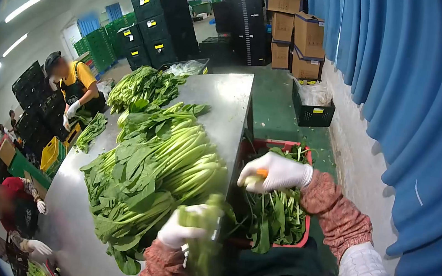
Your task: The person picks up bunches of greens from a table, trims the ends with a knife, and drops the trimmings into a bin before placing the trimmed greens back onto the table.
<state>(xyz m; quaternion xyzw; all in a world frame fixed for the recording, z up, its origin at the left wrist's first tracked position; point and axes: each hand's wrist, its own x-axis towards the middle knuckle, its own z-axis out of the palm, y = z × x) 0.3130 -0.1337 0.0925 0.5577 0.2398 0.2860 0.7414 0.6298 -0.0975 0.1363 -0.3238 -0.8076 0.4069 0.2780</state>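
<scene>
My left hand (182, 229), in a white glove, is wrapped round a bunch of leafy greens (206, 248) at the table's near edge; the bunch is blurred by motion. My right hand (269, 172), also gloved, is closed on a small orange-handled tool (262, 172) above a red crate (307, 227). Loose leaves (278, 215) fill that crate. A large pile of long-stemmed greens (156, 166) lies on the metal table (227, 91), just beyond my left hand.
Across the table stand a person in yellow (80, 83) and a person in a red cap (15, 194). Black crates (158, 23) and cardboard boxes (308, 35) are stacked behind. A black crate (313, 116) sits by the blue curtain (409, 107).
</scene>
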